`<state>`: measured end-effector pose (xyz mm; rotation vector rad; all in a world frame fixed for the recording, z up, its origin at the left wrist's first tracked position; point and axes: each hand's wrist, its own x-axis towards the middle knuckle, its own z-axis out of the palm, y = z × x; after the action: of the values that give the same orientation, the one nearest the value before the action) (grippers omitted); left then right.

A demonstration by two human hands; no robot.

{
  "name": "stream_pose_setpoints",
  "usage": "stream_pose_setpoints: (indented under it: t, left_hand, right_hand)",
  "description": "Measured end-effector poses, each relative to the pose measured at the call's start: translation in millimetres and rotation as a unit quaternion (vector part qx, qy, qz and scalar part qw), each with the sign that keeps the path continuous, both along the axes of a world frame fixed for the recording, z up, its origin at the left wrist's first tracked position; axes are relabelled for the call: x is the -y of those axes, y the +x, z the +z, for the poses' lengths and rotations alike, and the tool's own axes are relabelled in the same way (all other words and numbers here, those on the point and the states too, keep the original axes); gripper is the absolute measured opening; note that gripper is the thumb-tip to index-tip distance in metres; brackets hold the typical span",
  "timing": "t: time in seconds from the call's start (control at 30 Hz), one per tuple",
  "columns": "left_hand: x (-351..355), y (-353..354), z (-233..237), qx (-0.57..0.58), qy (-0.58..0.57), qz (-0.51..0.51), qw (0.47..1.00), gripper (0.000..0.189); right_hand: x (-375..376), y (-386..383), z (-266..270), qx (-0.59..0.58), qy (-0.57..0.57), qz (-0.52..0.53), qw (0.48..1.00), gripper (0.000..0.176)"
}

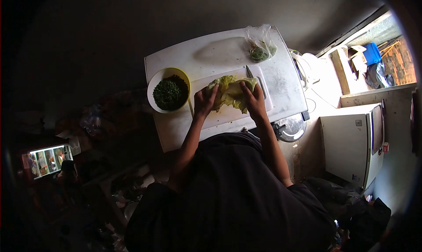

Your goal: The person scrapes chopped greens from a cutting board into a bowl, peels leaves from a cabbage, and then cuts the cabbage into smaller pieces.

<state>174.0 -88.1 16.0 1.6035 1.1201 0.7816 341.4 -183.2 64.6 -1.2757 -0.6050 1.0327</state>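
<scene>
Pale green-yellow lettuce leaves (230,92) hang between my two hands above a white cutting board (211,120). My left hand (205,101) is closed on the left side of the leaves, thumb on top. On the right side, my right hand (255,98) grips them the same way. A knife (249,72) lies at the board's far edge, partly hidden behind the leaves and my right hand. Left of the board stands a bowl (154,86), white with a yellow inside, holding finely chopped dark greens (168,93).
A clear plastic bag (261,43) with greens in it lies at the table's far right. The white table (211,47) has its near edge against my body. A round lidded pot (291,130) sits below the right edge. Farther right stands a small white fridge (345,142).
</scene>
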Motion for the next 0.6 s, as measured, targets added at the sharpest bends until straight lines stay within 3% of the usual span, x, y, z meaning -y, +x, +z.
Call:
stream_pose_setpoints:
  t: [0.17, 0.23, 0.3, 0.37, 0.43, 0.47, 0.53, 0.6]
  left_hand:
    - [0.3, 1.7, 6.8, -0.001, -0.015, 0.01, 1.0, 0.042]
    - [-2.0, -1.9, 4.9, -0.026, -0.007, 0.009, 1.0, 0.044]
    - [-6.8, -9.6, -7.5, 0.238, -0.231, 0.049, 0.942, 0.048]
    - [-27.0, -33.5, -36.0, 0.276, -0.276, 0.033, 0.92, 0.057]
    - [-31.3, -46.7, -22.1, 0.272, -0.336, -0.004, 0.902, 0.062]
    - [-31.3, -48.7, -19.0, 0.27, -0.335, -0.002, 0.903, 0.062]
    - [-30.1, -50.7, -16.5, 0.331, -0.375, -0.105, 0.859, 0.073]
    - [-25.9, -44.5, -17.6, 0.359, -0.389, -0.117, 0.84, 0.074]
  right_hand:
    - [2.7, -2.5, 1.1, -0.054, 0.004, -0.002, 0.999, 0.029]
    - [1.7, 1.3, -23.8, -0.023, 0.015, -0.069, 0.997, 0.03]
    - [4.3, 23.1, -33.5, -0.095, 0.035, -0.134, 0.986, 0.03]
    - [13.2, 35.9, 2.4, -0.09, 0.047, -0.147, 0.984, 0.033]
    - [20.6, 46.5, -0.7, -0.089, -0.012, -0.095, 0.991, 0.034]
    - [18.3, 44.9, -4.9, -0.091, -0.011, -0.094, 0.991, 0.034]
    - [12.8, 41.1, -14.0, -0.145, 0.039, -0.076, 0.986, 0.034]
    - [10.9, 38.1, -20.2, -0.121, 0.016, -0.079, 0.989, 0.035]
